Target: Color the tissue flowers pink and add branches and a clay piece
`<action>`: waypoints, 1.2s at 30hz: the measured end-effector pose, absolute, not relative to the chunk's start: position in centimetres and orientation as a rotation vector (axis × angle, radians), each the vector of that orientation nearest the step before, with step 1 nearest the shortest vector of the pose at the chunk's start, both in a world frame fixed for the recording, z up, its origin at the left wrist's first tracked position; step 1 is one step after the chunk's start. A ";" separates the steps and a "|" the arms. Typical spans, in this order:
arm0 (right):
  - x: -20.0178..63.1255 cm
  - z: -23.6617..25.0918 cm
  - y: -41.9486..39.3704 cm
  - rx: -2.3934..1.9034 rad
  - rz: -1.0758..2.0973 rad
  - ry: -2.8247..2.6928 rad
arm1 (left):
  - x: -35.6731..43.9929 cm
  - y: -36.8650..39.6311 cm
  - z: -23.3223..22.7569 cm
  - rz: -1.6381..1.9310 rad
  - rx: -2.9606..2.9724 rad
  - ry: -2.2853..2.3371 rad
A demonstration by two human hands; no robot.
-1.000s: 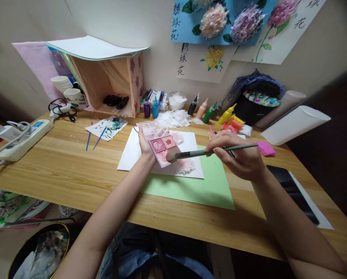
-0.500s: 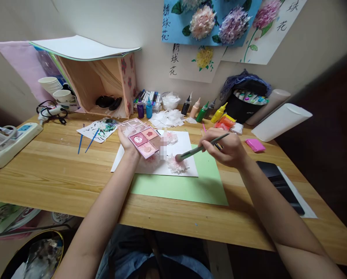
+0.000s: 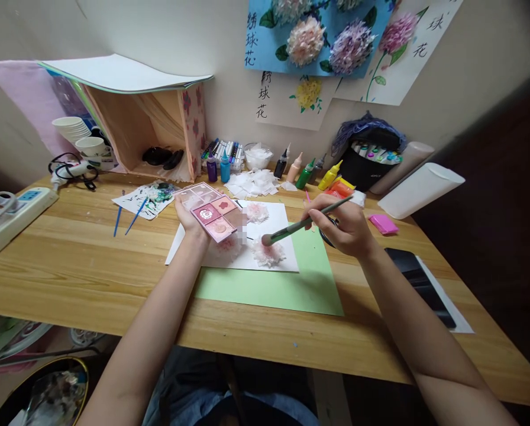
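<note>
Left forearm [image 3: 158,307] is extended from the near left edge toward the middle of the table [image 3: 87,260], angled far and right. Left hand [image 3: 187,220] is turned palm up, partly closed; an opened makeup palette [image 3: 216,218] is supported on it, pans facing up, lid folded out to the far left. Most of the left fingers are hidden under the palette, so their exact curl cannot be told.

Right forearm [image 3: 398,307] is brought in from the near right corner, slanted far and left. Right hand [image 3: 342,222] is curled, knuckles up; a brush [image 3: 298,226] is pinched between thumb and fingers, handle tilted up to the far right. The bristles [image 3: 267,240] are pointed left and down, placed at the far side of the near-right flower [image 3: 269,255]; whether petals are pressed cannot be told.

That flower is set on a white sheet [image 3: 287,216], which is laid partly over a green sheet [image 3: 313,290]. Another pink-white flower [image 3: 256,212] is seen at the far side of the white sheet; a third flower [image 3: 226,253] is partly covered by the palette.
</note>
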State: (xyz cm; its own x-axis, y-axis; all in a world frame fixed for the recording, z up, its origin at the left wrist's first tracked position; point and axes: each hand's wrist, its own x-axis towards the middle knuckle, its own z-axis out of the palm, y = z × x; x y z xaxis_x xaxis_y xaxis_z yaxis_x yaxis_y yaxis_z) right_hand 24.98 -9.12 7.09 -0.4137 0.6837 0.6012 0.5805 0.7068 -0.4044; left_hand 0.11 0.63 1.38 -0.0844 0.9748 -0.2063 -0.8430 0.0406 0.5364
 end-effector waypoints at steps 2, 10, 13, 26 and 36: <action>25.0 7.2 -9.2 -0.945 0.213 -2.211 | 0.0 0.7 1.5 1.523 0.265 0.645; 25.7 8.2 -9.5 -0.986 0.195 -2.356 | 0.2 0.5 1.8 1.557 0.245 0.683; 26.1 8.6 -9.7 -1.022 0.197 -2.409 | 0.2 0.5 1.8 1.547 0.243 0.682; 26.5 8.5 -9.7 -0.932 0.014 -1.962 | 1.4 -0.6 1.7 1.406 0.224 0.639; 23.3 6.9 -10.7 -0.706 0.166 -2.012 | 3.7 -2.3 1.2 1.295 0.186 0.533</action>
